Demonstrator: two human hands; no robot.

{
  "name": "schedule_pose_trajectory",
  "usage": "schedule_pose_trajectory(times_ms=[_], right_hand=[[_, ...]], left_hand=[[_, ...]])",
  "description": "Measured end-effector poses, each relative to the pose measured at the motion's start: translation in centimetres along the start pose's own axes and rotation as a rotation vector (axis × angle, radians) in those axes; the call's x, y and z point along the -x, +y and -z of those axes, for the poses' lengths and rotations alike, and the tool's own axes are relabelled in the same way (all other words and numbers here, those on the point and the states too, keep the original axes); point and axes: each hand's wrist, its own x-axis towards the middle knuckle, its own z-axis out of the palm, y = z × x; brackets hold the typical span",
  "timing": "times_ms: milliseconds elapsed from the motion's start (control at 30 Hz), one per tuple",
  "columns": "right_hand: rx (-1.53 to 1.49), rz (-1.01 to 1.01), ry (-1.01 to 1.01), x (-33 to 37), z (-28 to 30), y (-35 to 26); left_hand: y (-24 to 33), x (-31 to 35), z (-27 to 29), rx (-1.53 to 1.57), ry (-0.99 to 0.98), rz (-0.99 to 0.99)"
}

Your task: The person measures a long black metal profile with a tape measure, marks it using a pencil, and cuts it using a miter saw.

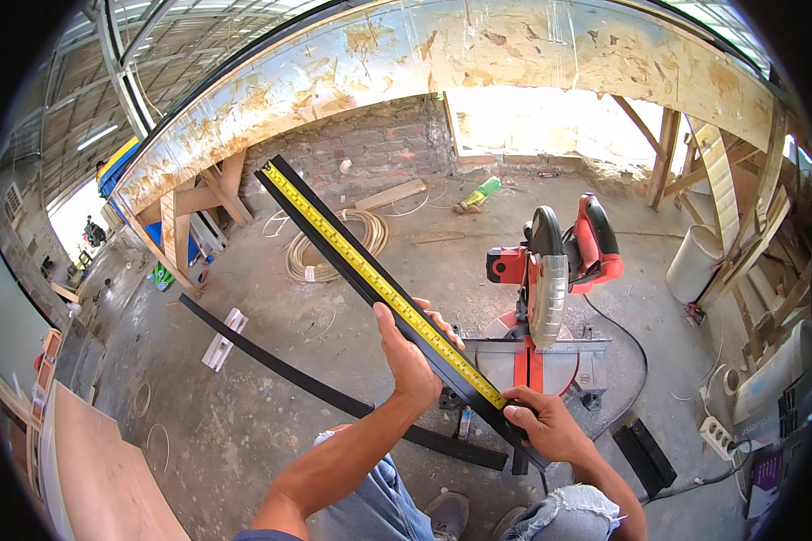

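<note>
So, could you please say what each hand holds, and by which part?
The left hand holds the black bar near its middle; the right hand holds the tape measure at its lower end. Whether it also grips the bar is unclear.

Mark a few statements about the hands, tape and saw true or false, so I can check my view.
1. The yellow tape measure lies extended along the black bar. True.

2. The left hand is partway along the bar. True.

3. The right hand is at the bar's far end. False: it is near the end closer to the person.

4. The red saw stands to the right of the bar's far end. True.

5. The pale coil lies right of the saw. False: it lies to the saw's left.
</note>
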Motion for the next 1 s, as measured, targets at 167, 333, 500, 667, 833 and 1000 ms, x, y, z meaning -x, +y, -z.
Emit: schedule_pose_trajectory(times_ms=[167, 333, 500, 667, 833, 1000], right_hand=[[0.012, -0.043, 0.022, 0.2, 0.4, -0.1], [0.256, 0.204, 0.092, 1.9, 1.9, 0.9], [0.566, 0.053, 0.154, 6.6, 5.3, 3.8], [0.642, 0.034, 0.267, 11.2, 8.3, 3.4], [0.682, 0.059, 0.374, 11.2, 10.0, 4.4], [0.596, 0.05, 0.106, 9.5, 10.9, 4.2]], left_hand=[[-0.6, -0.7, -0.1, 0.007, -0.024, 0.006], [4.4, -2.7, -0.6, 0.083, -0.032, -0.047], [11.0, -5.6, 6.9, -0.077, 0.134, -0.284], [13.7, -6.4, 10.8, -0.061, 0.035, -0.295], [14.6, -6.1, 10.6, -0.137, 0.159, -0.361], [14.2, -5.7, 10.6, -0.155, 0.325, -0.248]])
